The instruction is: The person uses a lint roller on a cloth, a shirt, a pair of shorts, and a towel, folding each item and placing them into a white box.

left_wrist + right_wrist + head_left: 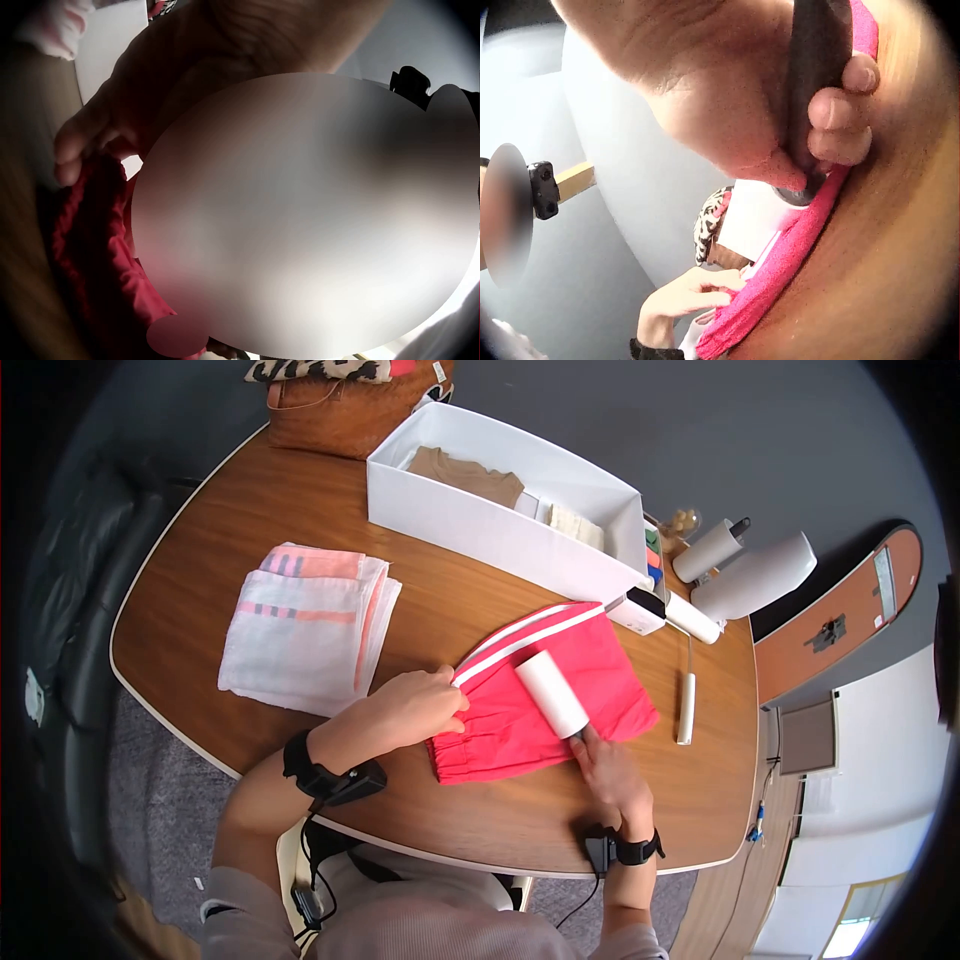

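Note:
Pink shorts [600, 670] with white side stripes and a gathered waistband lie folded flat on the wooden table. My right hand [612, 770] grips the dark handle [817, 82] of a lint roller, fingers wrapped round it. The lint roller's white roll [552, 695] lies over the middle of the shorts. At their left edge, my left hand [415, 708] rests on the cloth, thumb and fingertips spread apart near the waistband. The left wrist view shows those fingertips on the red fabric [112, 247]; a large blur covers much of that view.
A folded white and peach towel [295, 630] lies left on the table [200, 520]. Behind stands a white box [480, 535] with folded clothes, beside a brown leather bag [330, 420]. At right are a white-handled tool [687, 708], white rolls [755, 578] and small items.

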### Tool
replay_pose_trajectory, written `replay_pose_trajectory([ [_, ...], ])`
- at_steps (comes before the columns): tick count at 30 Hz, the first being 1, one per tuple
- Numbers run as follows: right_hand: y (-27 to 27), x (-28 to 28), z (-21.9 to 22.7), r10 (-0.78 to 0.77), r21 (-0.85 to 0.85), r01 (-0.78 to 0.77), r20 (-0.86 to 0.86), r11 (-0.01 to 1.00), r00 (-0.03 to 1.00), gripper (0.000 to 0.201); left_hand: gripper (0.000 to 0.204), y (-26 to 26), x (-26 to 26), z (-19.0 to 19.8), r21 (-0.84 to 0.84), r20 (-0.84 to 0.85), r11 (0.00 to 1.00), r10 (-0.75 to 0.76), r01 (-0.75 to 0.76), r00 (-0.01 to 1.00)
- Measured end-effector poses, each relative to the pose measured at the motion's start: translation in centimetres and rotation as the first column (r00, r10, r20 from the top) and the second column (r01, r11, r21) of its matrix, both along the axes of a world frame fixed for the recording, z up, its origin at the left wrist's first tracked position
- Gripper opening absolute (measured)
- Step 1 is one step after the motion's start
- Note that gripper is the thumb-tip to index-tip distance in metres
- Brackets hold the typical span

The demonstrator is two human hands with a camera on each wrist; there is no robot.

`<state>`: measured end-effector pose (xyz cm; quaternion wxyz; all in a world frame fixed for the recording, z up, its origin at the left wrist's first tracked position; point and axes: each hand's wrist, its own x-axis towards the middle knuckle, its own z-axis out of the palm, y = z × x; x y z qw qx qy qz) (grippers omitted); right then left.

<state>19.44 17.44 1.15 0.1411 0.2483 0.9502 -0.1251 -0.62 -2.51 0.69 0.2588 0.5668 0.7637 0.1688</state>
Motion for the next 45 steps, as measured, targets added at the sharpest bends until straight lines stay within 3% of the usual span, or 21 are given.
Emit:
replay_pose_trajectory([
  [3, 1.4, 0.0, 0.2, -0.101, 0.123, 0.096, 0.032, 0.988, 0.994, 0.027, 0.028, -0.2, -0.2, 0.0, 0.027, 0.003, 1.000, -0.005, 0.005, 1.000],
  [6, 4.7, 1.2, -1.9, -0.089, 0.221, 0.088, -0.006, 0.971, 0.996, 0.024, 0.029, -0.3, -0.3, -0.1, 0.038, 0.005, 0.999, -0.022, 0.022, 1.000],
  [7, 5.7, 1.6, -2.0, -0.101, 0.205, 0.105, -0.030, 0.973, 0.994, 0.036, 0.029, -0.3, -0.3, -0.2, 0.038, 0.005, 0.999, -0.024, 0.023, 1.000],
  [11, 8.6, 2.6, -3.2, -0.212, 0.216, 0.213, -0.030, 0.953, 0.977, 0.037, 0.030, -0.4, -0.3, -0.2, 0.048, 0.005, 0.999, -0.011, 0.011, 1.000],
  [15, 9.4, 3.1, -3.5, -0.338, 0.233, 0.364, -0.144, 0.902, 0.930, 0.037, 0.029, -0.5, -0.3, -0.7, 0.117, 0.024, 0.993, -0.013, 0.010, 1.000],
  [18, 9.1, 3.0, -2.2, -0.470, 0.034, 0.489, -0.227, 0.872, 0.853, 0.034, 0.034, -0.7, -0.5, -1.0, 0.115, 0.042, 0.993, -0.012, 0.007, 0.999],
  [20, 7.1, 2.7, 0.5, -0.483, -0.101, 0.473, -0.237, 0.875, 0.843, 0.032, 0.041, -0.6, -0.7, -0.9, 0.107, 0.045, 0.994, -0.004, -0.001, 0.999],
  [21, 6.0, 3.2, 1.0, -0.410, -0.262, 0.330, -0.362, 0.907, 0.837, 0.029, 0.044, -0.4, -0.7, -1.0, 0.061, 0.080, 0.998, -0.004, -0.001, 0.997],
  [23, 3.5, 3.6, 2.2, -0.408, -0.460, 0.272, -0.228, 0.845, 0.884, 0.033, 0.049, 0.2, -1.4, -1.3, -0.024, 0.141, 1.000, 0.004, -0.001, 0.990],
  [25, 0.4, 2.5, 3.7, -0.220, -0.496, 0.197, 0.013, 0.846, 0.976, 0.039, 0.053, 0.2, -1.5, -1.8, 0.021, 0.163, 1.000, -0.003, 0.000, 0.987],
  [26, -0.5, 2.9, 2.5, -0.008, -0.359, -0.005, -0.035, 0.933, 0.999, 0.039, 0.055, 0.1, -1.7, -2.0, 0.041, 0.172, 0.999, -0.010, 0.003, 0.985],
  [27, -2.3, 1.6, 3.4, 0.061, -0.421, -0.046, 0.022, 0.906, 0.998, 0.038, 0.056, 0.2, -1.8, -2.4, 0.063, 0.163, 0.998, -0.014, 0.004, 0.987],
  [28, -2.9, 1.2, 2.9, 0.171, -0.378, -0.136, 0.061, 0.916, 0.983, 0.036, 0.057, 0.2, -1.9, -2.8, 0.084, 0.155, 0.996, -0.019, 0.006, 0.988],
  [30, -3.4, 1.3, 1.5, 0.224, -0.331, -0.183, 0.091, 0.926, 0.970, 0.036, 0.058, 0.1, -2.0, -2.7, 0.071, 0.180, 0.997, -0.010, -0.003, 0.984],
  [33, -3.2, 1.8, 0.1, 0.228, -0.202, -0.223, 0.003, 0.954, 0.974, 0.036, 0.061, 0.1, -2.0, -1.7, 0.018, 0.248, 1.000, 0.018, -0.023, 0.968],
  [36, -3.7, 1.4, 1.0, 0.147, -0.132, -0.135, 0.082, 0.982, 0.986, 0.037, 0.060, 0.0, -2.0, -1.1, -0.064, 0.325, 0.996, 0.074, -0.056, 0.943],
  [39, -2.7, 1.6, 0.4, 0.088, -0.024, -0.087, 0.041, 0.996, 0.995, 0.037, 0.060, 0.2, -2.1, -1.5, -0.098, 0.330, 0.994, 0.076, -0.046, 0.941],
  [45, 1.6, 1.8, -1.0, -0.083, 0.165, 0.086, -0.024, 0.983, 0.996, 0.034, 0.059, 0.2, -2.2, -2.4, -0.004, 0.241, 1.000, 0.005, -0.004, 0.971],
])
